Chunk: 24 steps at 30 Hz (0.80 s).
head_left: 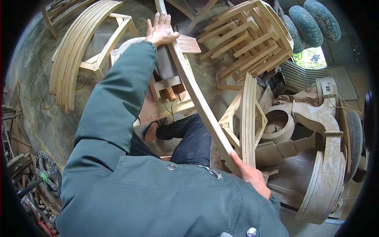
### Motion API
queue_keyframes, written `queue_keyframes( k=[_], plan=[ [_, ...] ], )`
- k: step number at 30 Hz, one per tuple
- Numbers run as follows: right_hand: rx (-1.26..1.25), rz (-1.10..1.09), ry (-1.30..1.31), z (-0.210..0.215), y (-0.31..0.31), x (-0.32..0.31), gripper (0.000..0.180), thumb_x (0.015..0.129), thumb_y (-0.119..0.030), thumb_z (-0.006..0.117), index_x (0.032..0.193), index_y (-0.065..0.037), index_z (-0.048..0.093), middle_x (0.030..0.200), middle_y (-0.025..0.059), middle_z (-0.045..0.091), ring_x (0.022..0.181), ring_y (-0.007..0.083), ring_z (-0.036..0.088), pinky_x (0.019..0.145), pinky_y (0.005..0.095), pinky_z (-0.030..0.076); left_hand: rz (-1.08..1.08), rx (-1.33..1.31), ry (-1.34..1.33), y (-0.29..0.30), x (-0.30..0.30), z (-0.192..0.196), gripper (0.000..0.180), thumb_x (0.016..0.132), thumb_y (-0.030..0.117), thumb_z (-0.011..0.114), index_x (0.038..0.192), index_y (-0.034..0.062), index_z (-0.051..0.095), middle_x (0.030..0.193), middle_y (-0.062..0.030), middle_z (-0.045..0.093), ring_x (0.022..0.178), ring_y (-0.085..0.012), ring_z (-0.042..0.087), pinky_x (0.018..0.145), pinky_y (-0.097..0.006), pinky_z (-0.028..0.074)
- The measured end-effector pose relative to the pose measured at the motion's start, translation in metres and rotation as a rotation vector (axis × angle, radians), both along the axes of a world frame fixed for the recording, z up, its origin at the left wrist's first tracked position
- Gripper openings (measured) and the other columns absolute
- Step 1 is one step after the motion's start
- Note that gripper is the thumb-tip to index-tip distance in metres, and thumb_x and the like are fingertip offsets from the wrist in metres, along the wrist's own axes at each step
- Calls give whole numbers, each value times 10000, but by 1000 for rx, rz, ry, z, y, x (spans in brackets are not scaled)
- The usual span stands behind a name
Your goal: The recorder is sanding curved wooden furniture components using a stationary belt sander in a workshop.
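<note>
The person's left hand (160, 29) lies flat on the far end of a long, pale, gently curved wooden slat (197, 96), fingers spread wide and pointing away, the palm pressing the wood rather than wrapping it. The right hand (252, 175) grips the near end of the same slat, fingers curled around its edge and the thumb along its side. The slat runs in a diagonal from the upper middle of the view down toward the lower right, crossing above the person's dark-trousered knee (195, 138).

Under the far half of the slat stands a small workbench of brown wooden blocks and boards (167, 85), and the slat appears to rest against its top (the exact contact is hidden by the green jacket sleeve (118, 98) and the hand).

Just beside the right hand, a bundle of thin curved pale strips (248, 118) stands on edge, leaning on a light wooden frame. To the left, a larger stack of bent, arc-shaped pale wooden pieces (75, 51) lies on the grey concrete floor (33, 79), with a yellow cord (51, 118) trailing beside it. At the upper right a pile of slatted wooden frames (248, 37) is heaped together. At the right edge sits a heavy, dust-covered band-saw-like machine with a rounded beige casing (323, 150), well apart from both hands.
</note>
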State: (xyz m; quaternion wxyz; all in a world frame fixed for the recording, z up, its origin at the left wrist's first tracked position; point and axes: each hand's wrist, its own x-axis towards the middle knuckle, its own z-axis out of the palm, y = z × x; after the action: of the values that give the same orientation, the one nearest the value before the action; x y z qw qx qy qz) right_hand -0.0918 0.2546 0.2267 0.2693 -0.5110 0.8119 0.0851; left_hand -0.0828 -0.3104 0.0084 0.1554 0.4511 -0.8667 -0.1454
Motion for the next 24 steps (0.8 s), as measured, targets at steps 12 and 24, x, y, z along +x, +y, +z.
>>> queue_keyframes(
  k=[12,24],
  plan=[
    [151,-135,107,188,75,24,859,635,-47,888,1441,-101,596,1199,250,700,1011,421,717,862,407,576,-50,360,136,174,39,45,1009,867,450,499,1646,-65,118,1741,-260,-21,1625,-371,-70,1274,-582,-84],
    [49,-560,125,178,157,46,676,659,-47,832,1316,-28,673,1026,200,749,911,192,754,863,325,564,-29,288,429,292,54,18,1138,844,481,724,1618,-88,116,1668,-358,147,1560,-485,188,1220,-698,129]
  ],
)
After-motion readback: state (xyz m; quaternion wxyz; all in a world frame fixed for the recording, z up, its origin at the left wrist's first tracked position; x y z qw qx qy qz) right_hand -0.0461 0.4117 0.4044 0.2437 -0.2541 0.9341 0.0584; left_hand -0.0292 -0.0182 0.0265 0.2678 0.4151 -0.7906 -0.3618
